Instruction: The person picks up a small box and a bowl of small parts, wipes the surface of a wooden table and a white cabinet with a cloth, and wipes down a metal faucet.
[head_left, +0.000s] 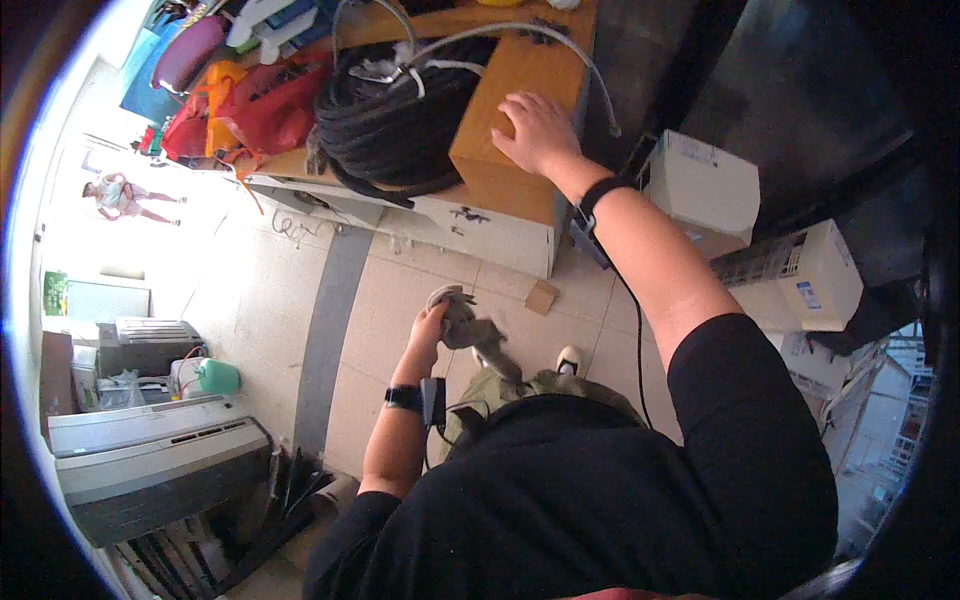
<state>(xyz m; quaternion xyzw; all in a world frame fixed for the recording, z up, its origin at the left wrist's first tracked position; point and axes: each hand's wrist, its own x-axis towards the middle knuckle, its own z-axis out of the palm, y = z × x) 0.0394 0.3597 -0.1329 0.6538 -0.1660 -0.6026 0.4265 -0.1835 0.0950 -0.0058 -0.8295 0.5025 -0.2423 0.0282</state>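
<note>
My left hand (430, 324) is closed on a bunched grey-brown cloth (461, 326), whose lower end hangs down in front of my green shorts. My right hand (536, 133) rests palm down on the top of a wooden box-like block (504, 150) at the end of a counter, its fingers slightly spread and holding nothing. Just left of the block lies a large coil of black hose or cable (390, 139), tied with white strips. A pale flexible tube (540, 28) arches over the coil and the block. Both my wrists carry strapped devices with black cables.
Red plastic bags (274, 101) lie on the counter. White boxy units (701, 187) stand at the right. An air conditioner unit (157, 450) and a green container (217, 376) are at the lower left. A cardboard piece (541, 297) lies on the tiles. Another person (120, 196) stands far left.
</note>
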